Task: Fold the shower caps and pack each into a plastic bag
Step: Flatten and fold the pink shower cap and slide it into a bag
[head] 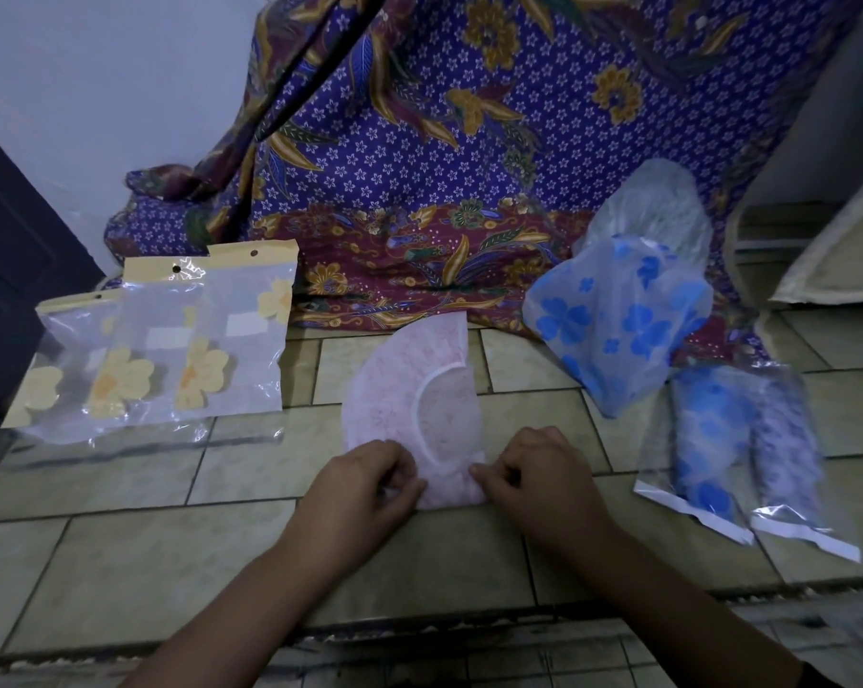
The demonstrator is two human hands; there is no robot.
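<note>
- The left hand (369, 481) is closed in a pinch on the near left edge of the pink shower cap (409, 389).
- The right hand (538, 469) is closed in a pinch on the near right edge of the same cap.
- The pink shower cap lies folded to a half-round shape on the tiled floor (171, 548), its white elastic band curving across the middle.
- To the left, three packed plastic bags (171, 340) with yellow flower print overlap one another on the floor.
- To the right, two packed plastic bags (747, 449) lie side by side, one holding a blue cap, one a purple cap.
- Behind those, a blue-flowered shower cap (618, 315) stands loose, against a clear cap (652, 206).
- A patterned purple cloth (444, 141) hangs behind the work area.
</note>
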